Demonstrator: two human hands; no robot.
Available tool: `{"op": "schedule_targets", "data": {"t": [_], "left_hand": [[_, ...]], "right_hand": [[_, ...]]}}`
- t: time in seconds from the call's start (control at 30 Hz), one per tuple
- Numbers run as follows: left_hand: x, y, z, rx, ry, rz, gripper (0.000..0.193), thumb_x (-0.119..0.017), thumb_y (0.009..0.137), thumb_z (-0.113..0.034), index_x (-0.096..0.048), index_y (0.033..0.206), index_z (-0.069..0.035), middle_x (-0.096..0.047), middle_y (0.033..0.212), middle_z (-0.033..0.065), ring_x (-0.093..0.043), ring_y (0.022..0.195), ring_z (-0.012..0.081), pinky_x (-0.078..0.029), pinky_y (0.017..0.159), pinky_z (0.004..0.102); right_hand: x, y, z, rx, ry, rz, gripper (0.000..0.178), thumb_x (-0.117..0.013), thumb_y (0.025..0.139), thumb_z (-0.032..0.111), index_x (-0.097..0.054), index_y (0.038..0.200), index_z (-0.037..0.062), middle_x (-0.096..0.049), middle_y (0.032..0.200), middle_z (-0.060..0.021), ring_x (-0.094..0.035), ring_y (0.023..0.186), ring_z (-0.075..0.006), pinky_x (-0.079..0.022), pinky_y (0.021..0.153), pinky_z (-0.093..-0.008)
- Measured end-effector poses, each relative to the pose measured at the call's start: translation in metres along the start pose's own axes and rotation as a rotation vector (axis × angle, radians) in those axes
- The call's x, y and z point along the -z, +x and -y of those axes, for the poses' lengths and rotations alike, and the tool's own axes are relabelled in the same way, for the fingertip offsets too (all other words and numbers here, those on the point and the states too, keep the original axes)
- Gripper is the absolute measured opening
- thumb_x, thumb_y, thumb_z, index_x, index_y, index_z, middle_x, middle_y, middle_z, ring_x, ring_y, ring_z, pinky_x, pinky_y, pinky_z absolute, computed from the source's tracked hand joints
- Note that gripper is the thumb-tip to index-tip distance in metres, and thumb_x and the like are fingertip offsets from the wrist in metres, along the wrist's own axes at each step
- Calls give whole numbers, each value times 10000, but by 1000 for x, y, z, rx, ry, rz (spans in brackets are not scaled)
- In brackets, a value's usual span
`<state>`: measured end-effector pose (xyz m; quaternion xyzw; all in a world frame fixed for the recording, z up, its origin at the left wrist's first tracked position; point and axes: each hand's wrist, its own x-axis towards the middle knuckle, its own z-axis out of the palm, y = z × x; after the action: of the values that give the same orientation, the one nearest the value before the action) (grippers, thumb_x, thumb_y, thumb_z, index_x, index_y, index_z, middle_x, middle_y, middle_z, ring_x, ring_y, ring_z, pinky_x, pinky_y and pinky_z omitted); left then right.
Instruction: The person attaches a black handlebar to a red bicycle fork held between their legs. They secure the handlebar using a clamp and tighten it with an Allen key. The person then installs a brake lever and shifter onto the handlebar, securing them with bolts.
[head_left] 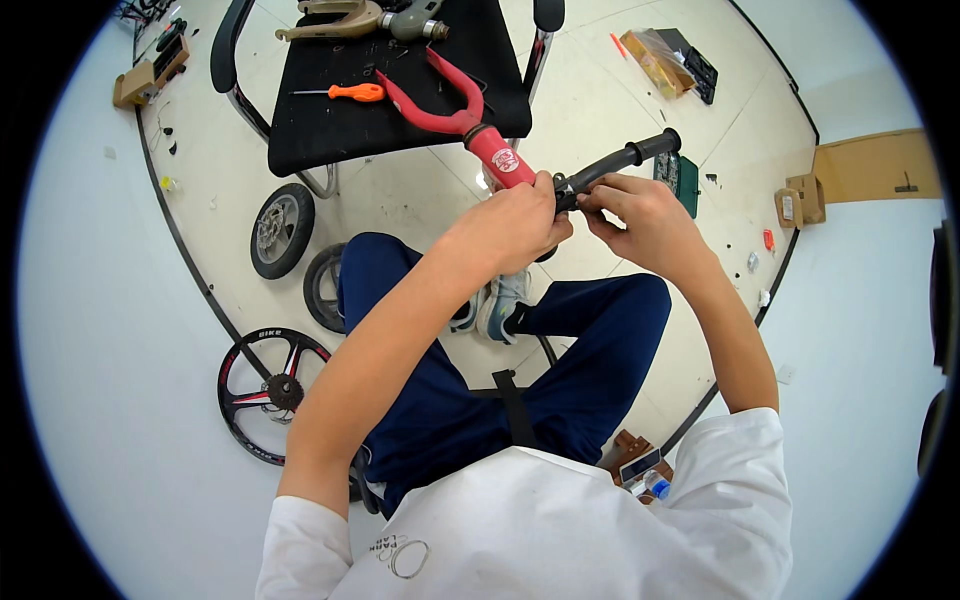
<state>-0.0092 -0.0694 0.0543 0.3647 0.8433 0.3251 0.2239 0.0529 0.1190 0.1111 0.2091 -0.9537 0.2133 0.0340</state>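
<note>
A red bike fork (498, 152) leans with its two prongs over the black chair seat. At its near end a black handlebar (622, 160) with a rubber grip sticks out to the right. My left hand (508, 226) is closed round the joint where fork and handlebar meet. Just right of that joint, the fingers of my right hand (640, 218) are pinched together against the dark clamp (568, 190). Whatever small part they hold is hidden by the fingertips. Both hands are above my knees.
On the chair (330, 135) lie an orange-handled screwdriver (356, 92) and a grey-and-tan tool (410, 22). Loose wheels (282, 230) and a larger spoked wheel (285, 390) are at left. A green toolbox (686, 185) sits beyond the handlebar; a cardboard box (655, 62) lies farther back.
</note>
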Motion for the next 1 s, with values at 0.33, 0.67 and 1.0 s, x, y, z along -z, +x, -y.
{"op": "schedule_targets", "data": {"t": [0.33,0.67,1.0], "left_hand": [[-17,2,11,-56,-118,-84,333,-641,883,-197,-484,1008,69,-658,879,280,-688,822,430,-553,715,503],[-5,-1,16,-100,-117,-48,332,-657,882,-219,-516,997,59,-666,840,238,-690,842,412,-551,737,480],[-11,6,16,-80,-100,-71,378,-644,892,-272,-527,999,71,-685,817,249,-700,825,424,-557,734,496]], "right_hand": [[3,11,8,-300,87,75,156,-710,759,-83,-681,911,-58,-721,808,-152,-738,709,-218,-598,717,-306],[-8,1,6,-283,168,-58,127,-722,853,71,-654,935,2,-660,718,-140,-656,616,-314,-533,586,-387],[-11,6,3,-4,-445,67,186,-689,929,247,-636,916,68,-606,634,-87,-619,551,-254,-463,494,-364]]}}
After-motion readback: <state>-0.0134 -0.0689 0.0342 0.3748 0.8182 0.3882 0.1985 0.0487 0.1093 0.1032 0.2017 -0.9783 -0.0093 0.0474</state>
